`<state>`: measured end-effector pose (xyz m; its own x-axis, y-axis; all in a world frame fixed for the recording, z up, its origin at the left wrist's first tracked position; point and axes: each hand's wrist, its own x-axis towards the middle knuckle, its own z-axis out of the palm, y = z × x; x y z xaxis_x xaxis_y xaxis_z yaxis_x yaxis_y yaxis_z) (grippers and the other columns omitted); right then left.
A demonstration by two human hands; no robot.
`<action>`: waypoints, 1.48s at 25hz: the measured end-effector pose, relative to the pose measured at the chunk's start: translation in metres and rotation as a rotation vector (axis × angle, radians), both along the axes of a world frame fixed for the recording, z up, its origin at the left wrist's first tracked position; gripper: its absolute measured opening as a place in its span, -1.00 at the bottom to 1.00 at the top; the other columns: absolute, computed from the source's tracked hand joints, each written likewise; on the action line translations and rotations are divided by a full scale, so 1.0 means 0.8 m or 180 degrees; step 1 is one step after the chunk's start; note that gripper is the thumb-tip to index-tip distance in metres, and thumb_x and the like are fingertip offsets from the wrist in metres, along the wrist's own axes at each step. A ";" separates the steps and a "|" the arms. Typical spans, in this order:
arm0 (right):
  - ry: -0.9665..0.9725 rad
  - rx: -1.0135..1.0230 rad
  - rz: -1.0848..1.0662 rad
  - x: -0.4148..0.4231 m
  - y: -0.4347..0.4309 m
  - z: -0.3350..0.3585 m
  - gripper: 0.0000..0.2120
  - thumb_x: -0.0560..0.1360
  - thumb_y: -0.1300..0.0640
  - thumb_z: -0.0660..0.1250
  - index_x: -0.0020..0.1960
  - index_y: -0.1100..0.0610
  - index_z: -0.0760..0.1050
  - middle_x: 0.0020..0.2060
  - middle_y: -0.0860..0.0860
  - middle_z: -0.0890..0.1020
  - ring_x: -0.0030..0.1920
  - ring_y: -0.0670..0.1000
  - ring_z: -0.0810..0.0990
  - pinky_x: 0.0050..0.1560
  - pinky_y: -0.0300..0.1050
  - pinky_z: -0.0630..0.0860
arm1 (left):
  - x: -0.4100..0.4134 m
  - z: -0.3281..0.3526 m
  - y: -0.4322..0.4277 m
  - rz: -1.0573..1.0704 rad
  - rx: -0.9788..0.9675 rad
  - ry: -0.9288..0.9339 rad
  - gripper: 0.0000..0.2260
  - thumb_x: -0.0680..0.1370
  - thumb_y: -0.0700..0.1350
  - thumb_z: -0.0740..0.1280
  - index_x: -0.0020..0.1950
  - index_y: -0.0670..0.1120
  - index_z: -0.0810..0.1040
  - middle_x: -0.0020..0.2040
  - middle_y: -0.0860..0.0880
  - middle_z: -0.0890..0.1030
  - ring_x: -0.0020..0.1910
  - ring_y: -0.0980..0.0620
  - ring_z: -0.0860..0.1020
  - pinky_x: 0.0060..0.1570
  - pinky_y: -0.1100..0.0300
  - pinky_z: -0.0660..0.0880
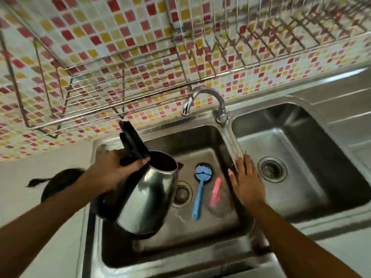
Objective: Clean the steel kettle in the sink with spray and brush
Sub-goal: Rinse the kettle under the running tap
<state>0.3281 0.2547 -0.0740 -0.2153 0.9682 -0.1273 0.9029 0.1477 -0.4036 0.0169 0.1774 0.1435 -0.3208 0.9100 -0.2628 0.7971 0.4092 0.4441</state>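
A steel kettle (149, 199) with a black handle and a raised black lid hangs tilted over the left basin of the steel sink (202, 135). My left hand (114, 167) grips it at the top of the handle, by the lid hinge. On the basin floor lies a blue brush (199, 192) with a round head, beside the drain. Right of the brush lies a clear spray bottle with a pink top (215, 190), blurred. My right hand (246, 181) is open with spread fingers, over the basin's right wall by the divider, holding nothing.
A chrome tap (204, 99) arches over the back of the left basin. The right basin (281, 141) has its own drain (272, 168). A wire dish rack (124, 73) hangs on the mosaic wall. A dark object (58, 182) lies on the left counter.
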 end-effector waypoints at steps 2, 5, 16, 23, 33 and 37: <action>0.0207 -0.0088 -0.0036 -0.006 0.013 0.009 -0.18 0.50 -0.35 -0.19 0.55 0.18 0.04 0.56 0.13 0.04 0.55 0.16 0.04 0.50 0.19 0.13 | -0.007 -0.018 -0.017 0.0321 0.0416 -0.0445 -0.67 0.44 0.16 0.40 -0.43 -0.02 0.53 -0.55 0.19 0.57 -0.52 0.28 0.53 -0.45 0.32 0.42; 0.1154 -0.0165 -0.0135 -0.029 0.056 0.050 -0.34 0.61 -0.08 0.11 0.55 0.24 -0.02 0.56 0.16 0.01 0.56 0.14 -0.04 0.54 0.14 -0.01 | -0.005 -0.037 -0.022 0.0684 0.0805 -0.1051 -0.71 0.40 0.18 0.42 -0.40 0.03 0.57 -0.60 0.08 0.52 -0.54 0.18 0.50 -0.45 0.26 0.40; 0.0031 -0.0646 0.1657 -0.077 0.154 0.054 -0.43 0.55 -0.20 0.19 0.42 0.14 0.37 0.47 0.16 0.30 0.48 0.11 0.27 0.45 -0.05 0.23 | 0.038 -0.066 0.011 0.2018 0.1488 -0.2226 -0.63 0.39 0.11 0.47 -0.45 -0.04 0.41 -0.63 0.01 0.41 -0.65 0.06 0.38 -0.54 0.23 0.35; 0.2127 -0.0729 0.0560 -0.152 0.101 0.139 -0.54 0.60 -0.18 0.06 0.28 0.11 0.44 0.11 0.00 0.55 0.16 -0.06 0.49 0.14 -0.29 0.30 | 0.071 -0.079 0.051 0.2424 0.1629 -0.2539 -0.53 0.38 0.23 0.45 -0.43 -0.11 0.40 -0.54 -0.11 0.37 -0.56 -0.03 0.37 -0.47 0.14 0.37; 0.1720 -0.0032 0.0863 -0.171 0.078 0.113 -0.41 0.55 -0.32 -0.02 0.52 -0.19 -0.02 0.53 -0.01 0.20 0.50 0.05 0.21 0.46 0.04 0.24 | 0.068 -0.082 0.056 0.2737 0.1874 -0.2783 -0.57 0.40 0.24 0.41 -0.39 -0.09 0.44 -0.54 -0.04 0.42 -0.57 0.00 0.37 -0.45 0.13 0.37; 0.1197 0.1203 0.1671 -0.192 0.030 0.125 -0.42 0.63 0.02 0.08 0.57 0.07 -0.06 0.58 0.02 -0.01 0.57 0.02 -0.11 0.55 -0.01 -0.11 | 0.053 -0.080 0.057 0.2883 0.1904 -0.2756 -0.56 0.38 0.27 0.42 -0.39 -0.09 0.46 -0.55 0.01 0.44 -0.54 0.01 0.41 -0.38 0.12 0.41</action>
<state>0.1741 0.2785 0.0257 -0.6246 0.6893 0.3672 0.4865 0.7112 -0.5074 0.0592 0.2233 0.0796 -0.7902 0.5182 -0.3272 -0.2570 0.2044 0.9445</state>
